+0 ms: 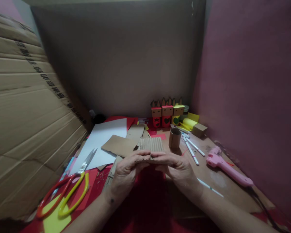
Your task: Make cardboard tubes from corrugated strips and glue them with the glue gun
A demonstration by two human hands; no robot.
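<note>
In the middle, a piece of corrugated cardboard with exposed ridges is held between my two hands. My left hand pinches its near edge from the left, fingers over the top and thumb beneath. From the right, my right hand grips the same edge in the same way, the fingertips of both hands almost meeting. Just beyond my right hand an open brown cardboard tube stands upright. Behind my left hand lies a flat brown cardboard sheet.
Scissors with red and yellow handles lie at left on coloured paper, beside white paper. A pink glue gun rests at right, with several markers nearby. Decorated tube figures stand at the back. A big cardboard panel borders the left.
</note>
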